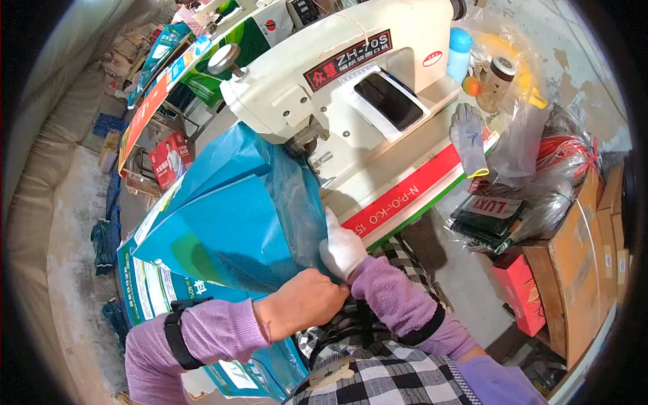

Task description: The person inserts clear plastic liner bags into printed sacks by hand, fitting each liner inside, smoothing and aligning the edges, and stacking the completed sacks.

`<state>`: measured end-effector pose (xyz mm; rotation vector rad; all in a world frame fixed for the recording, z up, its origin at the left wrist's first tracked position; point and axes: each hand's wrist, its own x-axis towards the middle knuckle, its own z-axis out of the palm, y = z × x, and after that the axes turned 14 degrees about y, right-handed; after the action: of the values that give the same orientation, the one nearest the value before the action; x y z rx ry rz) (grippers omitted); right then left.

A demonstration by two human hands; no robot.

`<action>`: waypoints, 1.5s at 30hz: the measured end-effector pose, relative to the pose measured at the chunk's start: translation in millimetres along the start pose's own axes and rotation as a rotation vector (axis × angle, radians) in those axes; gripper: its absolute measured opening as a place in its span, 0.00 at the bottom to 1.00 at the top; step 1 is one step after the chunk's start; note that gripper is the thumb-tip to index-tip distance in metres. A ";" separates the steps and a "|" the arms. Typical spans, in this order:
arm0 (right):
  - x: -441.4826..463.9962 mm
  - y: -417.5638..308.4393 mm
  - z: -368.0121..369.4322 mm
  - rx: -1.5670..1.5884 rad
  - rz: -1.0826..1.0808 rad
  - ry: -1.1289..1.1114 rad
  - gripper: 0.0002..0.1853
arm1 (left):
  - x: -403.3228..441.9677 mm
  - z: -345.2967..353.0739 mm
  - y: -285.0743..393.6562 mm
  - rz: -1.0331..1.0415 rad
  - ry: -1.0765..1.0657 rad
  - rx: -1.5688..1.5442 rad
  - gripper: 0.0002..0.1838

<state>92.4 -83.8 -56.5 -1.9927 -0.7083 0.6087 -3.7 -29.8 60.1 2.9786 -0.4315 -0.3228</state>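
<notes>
**Bare left hand [307, 305] and white-gloved right hand [343, 251] on a large teal-blue woven plastic bag [226, 223] at a cream-white metal sewing machine [304, 47]**

Person seated or standing, can't tell which; the bag lies in front of the person, its top passing under the machine head; a clear crinkled plastic liner [293, 202] shows along its right side; a second blue printed layer, with white panels and lettering, lies below it.

Left hand clenched, knuckles up, gripping the bag's near edge, fingertips hidden; right hand just beside it, grasping the bag's right edge, thumb pointing up along it, other fingers mostly hidden; lilac fuzzy sleeves [401, 300] with black bands on both arms; black-and-white checked cloth garment [398, 374] below.

On the machine: red-and-black rectangular label [347, 59] reading ZH-70S; black-screened flat phone [388, 100] resting tilted; long red printed strip [405, 192] along the front edge, nearer the right hand.

Right of that: grey knit glove [466, 135] with yellow cuff trim; light-blue plastic bottle [459, 54]; clear cylindrical jar [496, 88] with dark lid; round orange item [471, 86] between them; dark-green plastic-wrapped packet [487, 214] marked LUXI; brown wooden box [574, 270] with a bright-red box [520, 293] at its side.
</notes>
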 end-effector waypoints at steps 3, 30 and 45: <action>-12.4 -4.1 5.3 -0.188 -0.075 -0.013 0.39 | 13.9 -41.8 -25.4 0.202 -0.072 -0.026 0.09; -24.1 23.8 -14.7 0.113 -0.017 -0.176 0.28 | -42.7 -9.2 -93.2 -0.367 -0.488 -0.496 0.26; -93.2 39.3 6.6 0.616 0.030 -0.138 0.30 | -37.3 7.5 -3.2 -0.371 0.000 -0.379 0.11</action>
<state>30.9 -160.6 -81.0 -1.4017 -0.4924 0.8681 -39.5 -16.4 59.6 2.6645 0.1737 -0.3870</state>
